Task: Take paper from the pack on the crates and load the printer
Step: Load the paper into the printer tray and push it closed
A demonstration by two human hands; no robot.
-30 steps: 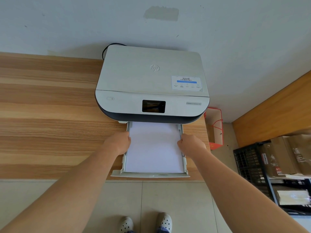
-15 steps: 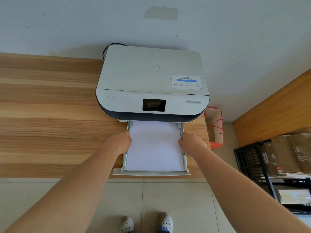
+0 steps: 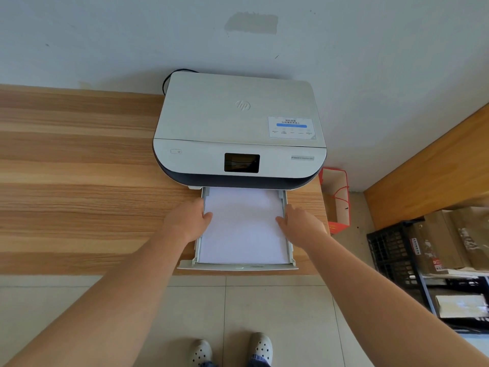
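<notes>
A white printer (image 3: 238, 112) sits on the wooden table (image 3: 79, 181) against the wall. Its paper tray (image 3: 238, 267) is pulled out toward me and holds a stack of white paper (image 3: 243, 229). My left hand (image 3: 185, 223) grips the tray's left side with its thumb on the paper. On the opposite side my right hand (image 3: 301, 226) holds the tray's right wall, fingertips touching the paper's edge. Brown-wrapped packs (image 3: 449, 242) lie on black crates (image 3: 389, 250) at the right.
A red paper bag (image 3: 336, 197) stands on the floor just right of the table's end. The tray's front lip overhangs the table's near edge. A second wooden surface (image 3: 436, 165) runs along the right. My shoes (image 3: 230, 350) are on the tiled floor below.
The tray has slid a little way into the printer with both hands on its sides. Both thumbs have shifted further onto the paper.
</notes>
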